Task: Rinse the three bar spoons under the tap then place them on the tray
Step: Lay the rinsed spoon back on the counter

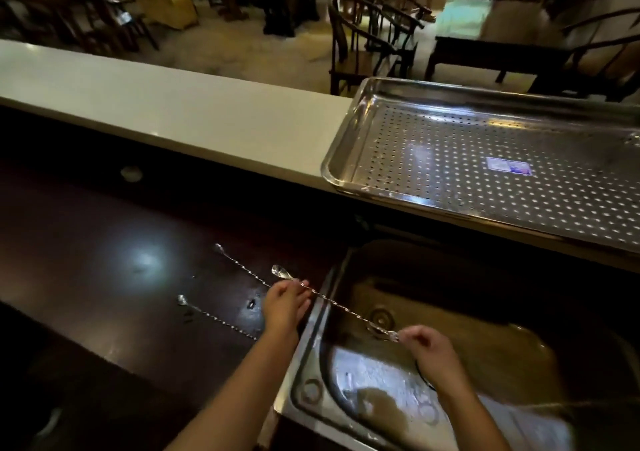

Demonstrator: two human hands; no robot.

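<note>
Two hands, left hand [284, 303] and right hand [433, 352], pinch one bar spoon [341, 303] over the sink [318, 315]; two others [221, 322] lie on the counter [104, 260].

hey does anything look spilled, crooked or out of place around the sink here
Nothing looks spilled or damaged. One bar spoon is held across the sink edge by both hands; two more spoons lie on the dark counter. The perforated tray overhangs the pale ledge slightly, above the sink.

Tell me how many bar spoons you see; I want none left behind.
3. One spoon lies farthest back on the dark counter, another lies nearer, and a third is held by both hands over the sink. None seems hidden.
</note>
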